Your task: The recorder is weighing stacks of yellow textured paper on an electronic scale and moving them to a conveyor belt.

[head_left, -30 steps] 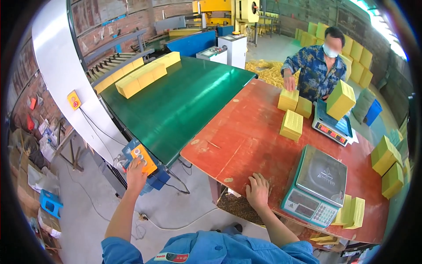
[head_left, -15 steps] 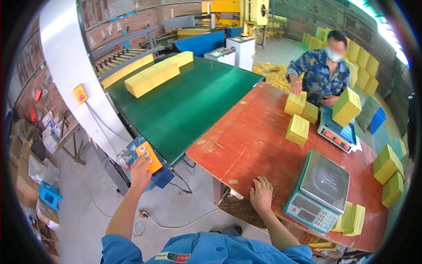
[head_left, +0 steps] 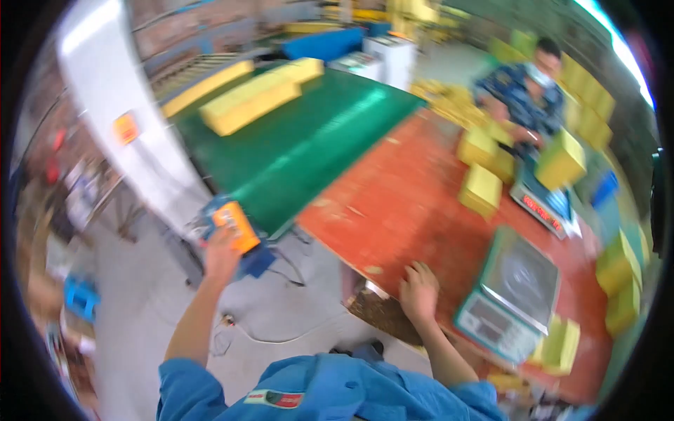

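Head view: left hand (head_left: 221, 258) presses its grip on the orange control box (head_left: 235, 226) beside the green conveyor (head_left: 309, 144), right hand (head_left: 419, 293) flat and open on the red desk (head_left: 414, 203) edge; an unwatched belt start could, I judge, spill the yellow blocks (head_left: 253, 102).

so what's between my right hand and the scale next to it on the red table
Nothing: in the head view only bare red table separates the right hand from the scale.

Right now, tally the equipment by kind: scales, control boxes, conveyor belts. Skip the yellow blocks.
weighing scales: 2
orange control box: 1
green conveyor belt: 1
Total: 4
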Demonstrator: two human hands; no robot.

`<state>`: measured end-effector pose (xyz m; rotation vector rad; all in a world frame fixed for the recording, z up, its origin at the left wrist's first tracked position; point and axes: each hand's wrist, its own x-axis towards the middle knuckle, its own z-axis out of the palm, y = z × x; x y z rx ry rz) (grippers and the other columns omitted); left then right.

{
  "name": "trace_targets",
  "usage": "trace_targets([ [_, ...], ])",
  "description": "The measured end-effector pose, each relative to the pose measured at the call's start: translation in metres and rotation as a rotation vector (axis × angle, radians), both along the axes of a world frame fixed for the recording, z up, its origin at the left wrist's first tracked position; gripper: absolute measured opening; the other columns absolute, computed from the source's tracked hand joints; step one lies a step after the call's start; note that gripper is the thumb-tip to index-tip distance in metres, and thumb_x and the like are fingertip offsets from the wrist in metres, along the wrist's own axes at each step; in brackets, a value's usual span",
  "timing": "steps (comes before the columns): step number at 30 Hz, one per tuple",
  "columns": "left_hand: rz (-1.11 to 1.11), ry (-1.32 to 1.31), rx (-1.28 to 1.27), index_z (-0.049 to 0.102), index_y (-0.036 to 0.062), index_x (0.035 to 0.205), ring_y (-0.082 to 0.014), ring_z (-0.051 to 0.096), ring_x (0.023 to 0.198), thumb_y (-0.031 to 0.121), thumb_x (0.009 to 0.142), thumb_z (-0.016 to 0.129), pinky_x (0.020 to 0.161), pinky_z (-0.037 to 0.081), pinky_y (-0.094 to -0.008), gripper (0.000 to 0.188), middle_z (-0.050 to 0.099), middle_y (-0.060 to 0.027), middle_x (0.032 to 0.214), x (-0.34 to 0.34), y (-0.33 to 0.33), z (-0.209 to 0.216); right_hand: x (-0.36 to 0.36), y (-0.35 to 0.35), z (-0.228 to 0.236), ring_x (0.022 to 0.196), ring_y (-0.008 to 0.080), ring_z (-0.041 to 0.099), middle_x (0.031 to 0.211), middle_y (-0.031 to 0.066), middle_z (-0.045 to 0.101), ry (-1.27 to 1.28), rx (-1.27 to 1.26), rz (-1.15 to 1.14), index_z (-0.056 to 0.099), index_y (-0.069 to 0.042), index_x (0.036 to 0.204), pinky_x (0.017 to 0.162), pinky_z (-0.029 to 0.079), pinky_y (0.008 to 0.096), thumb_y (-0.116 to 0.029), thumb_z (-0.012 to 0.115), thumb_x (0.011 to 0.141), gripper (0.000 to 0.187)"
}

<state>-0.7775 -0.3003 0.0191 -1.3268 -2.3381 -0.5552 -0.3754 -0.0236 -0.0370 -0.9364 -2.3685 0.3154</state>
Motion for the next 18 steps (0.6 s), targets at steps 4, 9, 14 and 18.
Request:
trace_targets([
  [4, 0.017, -0.132, -0.044, 0.062, -0.0003, 0.113, -0.0364, 0.05, 0.125, -0.004, 0.073, 0.061, 0.107, 0.038, -0.0443, 0.04, 0.055, -0.02, 0.132, -0.0022, 0.0054, -0.0007, 0.0051, 0.0036, -0.0059, 0.128, 0.0345, 0.046, 0.129, 0.016, 0.055, -0.01, 0.021, -0.048, 0.061, -0.003, 0.114, 0.106, 0.035, 0.0508, -0.016, 0.063, 0.083, 0.034],
  [9, 0.006, -0.093, -0.085, 0.058, -0.0008, 0.12, -0.0367, 0.048, 0.127, -0.004, 0.073, 0.064, 0.107, 0.038, -0.0426, 0.047, 0.051, -0.0181, 0.138, -0.0003, 0.0033, 0.0019, 0.0068, 0.0014, -0.006, 0.128, 0.0326, 0.046, 0.131, 0.014, 0.055, -0.014, 0.012, -0.059, 0.061, -0.004, 0.115, 0.107, 0.035, 0.0495, -0.015, 0.063, 0.083, 0.034],
  [14, 0.043, -0.086, -0.118, 0.056, -0.0007, 0.124, -0.0378, 0.048, 0.127, -0.004, 0.072, 0.067, 0.107, 0.039, -0.0419, 0.053, 0.05, -0.0178, 0.138, -0.0004, 0.0039, 0.0021, 0.0062, 0.0016, -0.0031, 0.13, 0.0329, 0.043, 0.132, 0.0153, 0.053, -0.037, 0.0, -0.052, 0.06, -0.002, 0.115, 0.108, 0.034, 0.0499, -0.015, 0.063, 0.083, 0.035],
  [18, 0.03, -0.107, -0.108, 0.057, 0.0004, 0.123, -0.0361, 0.047, 0.128, -0.004, 0.073, 0.067, 0.107, 0.039, -0.0423, 0.051, 0.049, -0.0153, 0.14, 0.0015, 0.0044, 0.005, 0.0057, 0.002, -0.0036, 0.129, 0.0324, 0.044, 0.131, 0.0152, 0.053, -0.03, 0.006, -0.037, 0.059, -0.002, 0.116, 0.108, 0.034, 0.0497, -0.015, 0.063, 0.083, 0.035],
])
